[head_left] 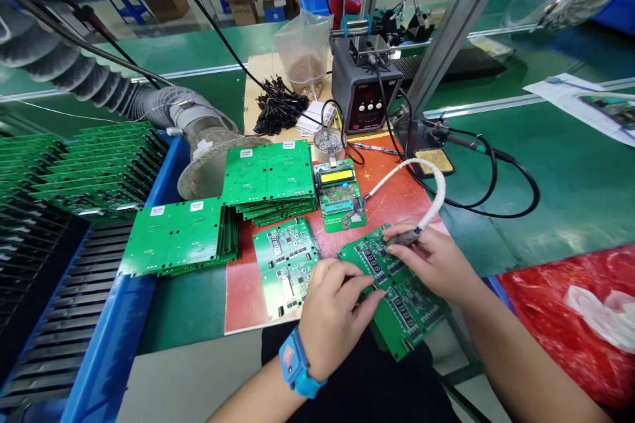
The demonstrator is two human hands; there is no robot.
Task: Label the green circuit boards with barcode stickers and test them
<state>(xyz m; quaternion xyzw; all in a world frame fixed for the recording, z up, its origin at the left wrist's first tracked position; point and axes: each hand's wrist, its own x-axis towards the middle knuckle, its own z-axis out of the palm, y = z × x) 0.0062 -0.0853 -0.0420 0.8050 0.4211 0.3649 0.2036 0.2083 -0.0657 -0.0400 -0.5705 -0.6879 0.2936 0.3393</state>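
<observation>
A green circuit board (405, 317) with two four-digit displays lies tilted at the table's front edge, on top of other boards. My right hand (436, 261) is closed around the dark grey end of a programming probe (407, 236), its tip down on the board's upper part. A white wrapped cable (439, 192) runs from the probe to a small programmer board (341, 195) with a lit yellow screen. My left hand (335, 307) rests over the board's left side, thumb and fingertips pinched together near its middle; what they hold is hidden.
Another component-side board (286, 264) lies on the red mat (243, 304). Stacks of green boards (268, 175) stand left of it, beside a fume hose (211, 158) and a blue rack (114, 304) of boards. A soldering station (364, 89) stands behind; an iron (464, 140) sits right.
</observation>
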